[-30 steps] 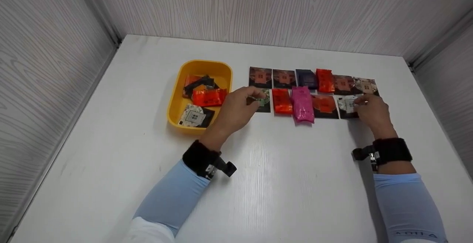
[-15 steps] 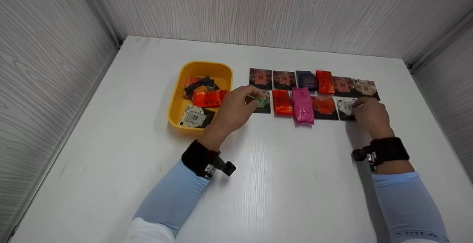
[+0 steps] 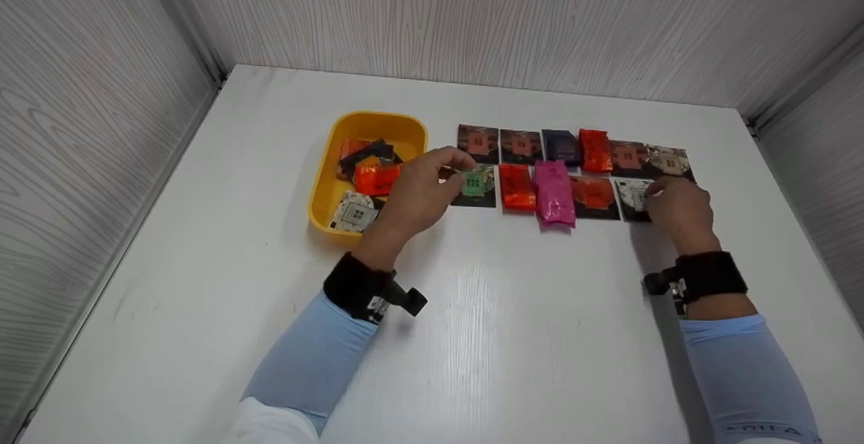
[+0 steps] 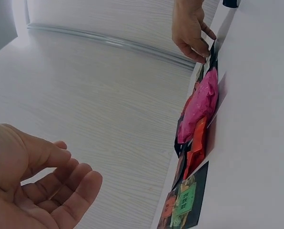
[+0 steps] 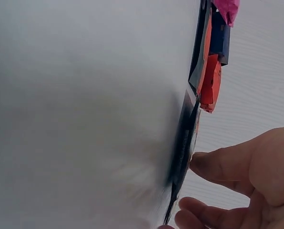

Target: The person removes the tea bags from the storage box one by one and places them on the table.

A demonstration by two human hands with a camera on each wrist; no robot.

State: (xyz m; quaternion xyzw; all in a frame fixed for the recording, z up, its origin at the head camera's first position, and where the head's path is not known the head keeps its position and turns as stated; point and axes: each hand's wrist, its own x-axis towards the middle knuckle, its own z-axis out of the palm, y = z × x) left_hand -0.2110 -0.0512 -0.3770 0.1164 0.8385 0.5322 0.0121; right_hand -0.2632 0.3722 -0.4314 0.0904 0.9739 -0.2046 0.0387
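White packet [image 3: 630,194], upper right, meets the right hand [image 3: 682,209], grip unclear. Left hand [image 3: 420,193], relaxed, hovers by a green packet [image 3: 474,186].

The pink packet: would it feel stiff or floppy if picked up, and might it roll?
The pink packet looks puffy and wrinkled, so it would probably give when squeezed. Its gloss suggests it may be slightly slippery. Lying on a broad side, it seems unlikely to roll.
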